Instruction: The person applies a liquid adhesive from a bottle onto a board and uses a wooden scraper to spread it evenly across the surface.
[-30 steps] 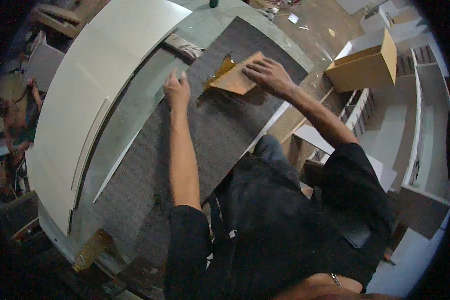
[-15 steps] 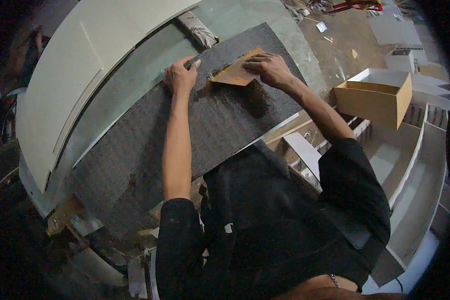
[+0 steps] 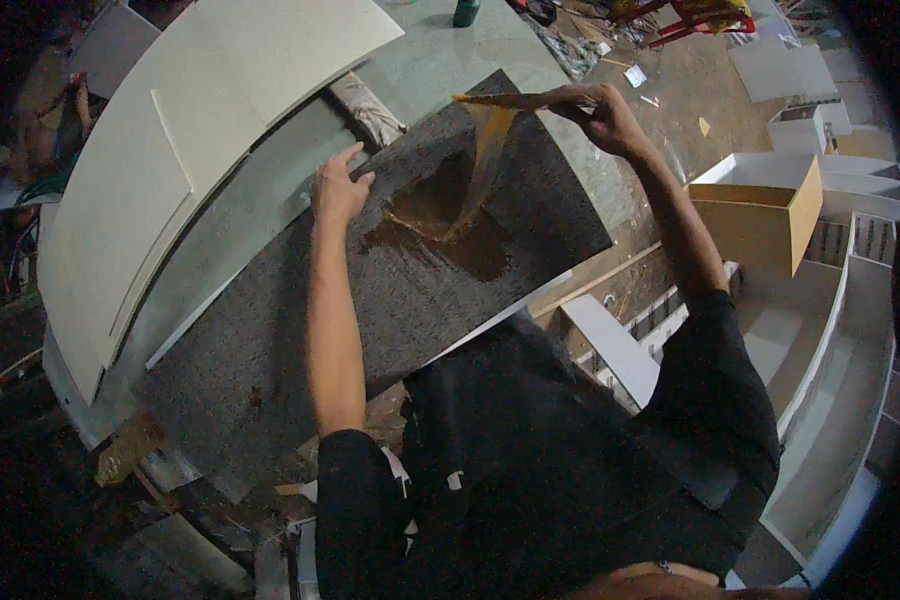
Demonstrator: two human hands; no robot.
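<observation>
**Glue strung from a lifted spreader over a grey sheet**

While the left hand (image 3: 338,188) lies flat, fingers spread, on the upper edge of the dark grey speckled sheet (image 3: 270,340), the right hand (image 3: 600,115) pinches a thin flat spreader (image 3: 515,100) raised above the sheet's far corner. A ribbon of amber glue (image 3: 485,160) hangs from the spreader down to a wet brown puddle (image 3: 440,225) near the sheet's middle.

White curved panels (image 3: 170,150) crowd the sheet's left side, with a rolled rag (image 3: 370,105) just beyond the left hand. To the right, well apart, stands an open cardboard box (image 3: 760,215); its contents cannot be made out. White shelving (image 3: 840,400) lines the right rim. A dark green bottle, possibly a can, (image 3: 466,12) stands beyond the sheet. The sheet's near right edge overhangs open floor.
</observation>
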